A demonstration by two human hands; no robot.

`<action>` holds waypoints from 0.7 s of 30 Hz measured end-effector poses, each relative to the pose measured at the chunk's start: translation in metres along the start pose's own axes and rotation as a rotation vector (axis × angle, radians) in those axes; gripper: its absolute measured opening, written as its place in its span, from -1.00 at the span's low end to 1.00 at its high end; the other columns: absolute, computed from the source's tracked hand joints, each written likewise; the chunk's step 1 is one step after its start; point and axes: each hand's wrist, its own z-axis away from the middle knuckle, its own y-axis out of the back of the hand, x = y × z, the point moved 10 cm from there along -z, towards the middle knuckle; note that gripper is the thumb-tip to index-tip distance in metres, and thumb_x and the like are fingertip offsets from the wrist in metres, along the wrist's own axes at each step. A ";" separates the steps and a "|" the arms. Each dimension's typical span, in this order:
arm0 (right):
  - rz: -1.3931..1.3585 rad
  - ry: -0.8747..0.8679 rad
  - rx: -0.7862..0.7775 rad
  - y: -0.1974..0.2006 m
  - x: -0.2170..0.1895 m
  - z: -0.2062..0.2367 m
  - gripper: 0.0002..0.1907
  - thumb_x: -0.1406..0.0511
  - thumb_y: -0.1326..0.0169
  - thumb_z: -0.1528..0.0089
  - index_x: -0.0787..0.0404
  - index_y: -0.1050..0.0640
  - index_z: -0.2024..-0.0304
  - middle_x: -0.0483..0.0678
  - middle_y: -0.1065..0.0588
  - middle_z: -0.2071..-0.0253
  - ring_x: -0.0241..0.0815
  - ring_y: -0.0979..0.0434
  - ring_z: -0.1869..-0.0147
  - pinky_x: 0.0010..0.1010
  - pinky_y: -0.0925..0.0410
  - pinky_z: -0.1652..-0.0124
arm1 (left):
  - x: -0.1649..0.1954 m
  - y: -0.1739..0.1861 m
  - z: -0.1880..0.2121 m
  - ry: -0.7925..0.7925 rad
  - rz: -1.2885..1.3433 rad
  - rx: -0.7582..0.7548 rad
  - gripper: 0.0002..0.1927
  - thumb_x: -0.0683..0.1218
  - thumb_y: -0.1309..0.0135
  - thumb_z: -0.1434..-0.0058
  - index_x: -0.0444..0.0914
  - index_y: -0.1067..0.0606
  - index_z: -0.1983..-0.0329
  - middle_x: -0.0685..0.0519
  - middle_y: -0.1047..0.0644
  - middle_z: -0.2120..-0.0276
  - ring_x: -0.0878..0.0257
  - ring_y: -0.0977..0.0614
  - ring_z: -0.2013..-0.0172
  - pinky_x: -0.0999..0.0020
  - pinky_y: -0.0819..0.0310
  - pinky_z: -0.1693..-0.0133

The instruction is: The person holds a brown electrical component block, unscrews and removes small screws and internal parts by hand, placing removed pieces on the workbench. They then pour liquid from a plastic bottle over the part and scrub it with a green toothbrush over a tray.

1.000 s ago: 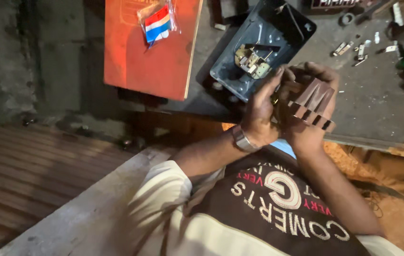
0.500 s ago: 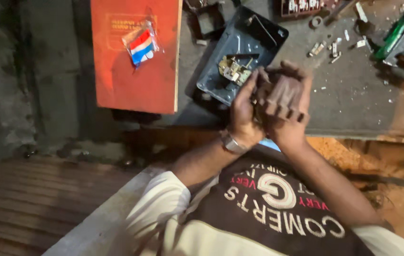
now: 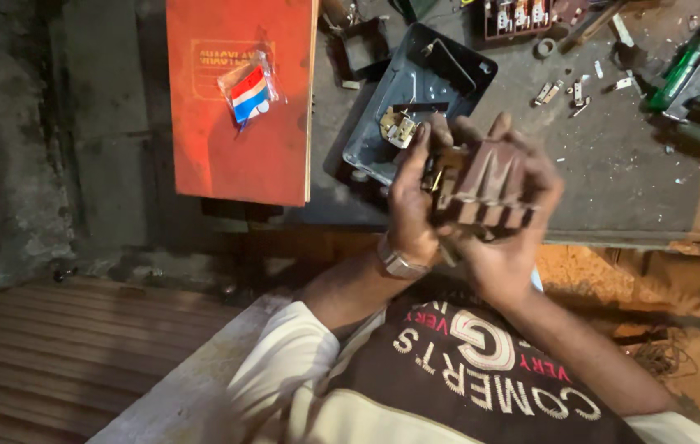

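Two hands are gripping one brown ribbed block [image 3: 481, 185] above the bench edge: the right hand [image 3: 510, 238] is cupping it from below, the left hand [image 3: 411, 201] is pressing its side. Beyond the grip, a red book [image 3: 239, 123] is lying leftward, a grey open casing [image 3: 415, 90] just behind, a green screwdriver [image 3: 683, 70] far right.

Lighting: dim and warm, strongest over the grey workbench [image 3: 613, 164] and the orange book [image 3: 239, 107], falling off to near black along the left wall and upper left corner. Glare: mild sheen on the small plastic packet [image 3: 248, 92]. Shadows: deep under the bench edge and between the hands. Sharpness: centre fairly crisp; slight softness on the fingers and at frame edges. Distortion: wide-angle stretch toward the corners.
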 end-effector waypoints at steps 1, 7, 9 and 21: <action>-0.016 -0.077 0.051 0.010 0.012 0.006 -0.13 0.52 -0.26 -0.11 0.25 -0.11 -0.36 0.05 -0.25 -0.30 -0.08 -0.36 -0.41 -0.16 -0.32 -0.41 | 0.000 -0.014 -0.001 -0.043 -0.029 -0.057 -0.73 0.00 0.14 -0.70 -0.24 -0.43 0.09 -0.03 -0.56 -0.01 0.14 -0.60 -0.08 0.13 -0.47 -0.24; -0.130 -0.418 0.305 0.087 0.067 0.041 -0.83 0.47 -0.05 -0.29 0.27 -0.35 0.12 0.03 -0.38 0.20 -0.18 -0.41 0.16 -0.35 -0.36 0.17 | -0.001 -0.070 0.009 -0.184 -0.135 -0.164 -0.62 0.03 0.22 -0.74 -0.26 -0.38 0.18 -0.09 -0.53 0.13 0.05 -0.58 -0.08 0.07 -0.21 -0.41; -0.083 -0.395 0.256 0.102 0.063 0.042 -0.88 0.39 0.03 -0.42 0.26 -0.37 0.25 0.03 -0.40 0.31 -0.23 -0.40 0.28 -0.42 -0.34 0.26 | -0.007 -0.088 0.015 -0.190 -0.130 -0.225 -0.59 0.02 0.23 -0.78 -0.27 -0.38 0.20 -0.10 -0.54 0.14 0.03 -0.59 -0.02 0.05 -0.17 -0.38; -0.125 -0.338 0.222 0.113 0.034 0.037 -0.86 0.49 -0.03 -0.38 0.22 -0.34 0.12 0.04 -0.45 0.24 -0.18 -0.41 0.26 -0.40 -0.35 0.21 | -0.054 -0.130 0.044 0.101 0.199 -0.147 -0.58 0.01 0.27 -0.62 -0.33 -0.37 0.30 -0.25 -0.55 0.18 -0.21 -0.64 0.02 -0.23 -0.37 -0.10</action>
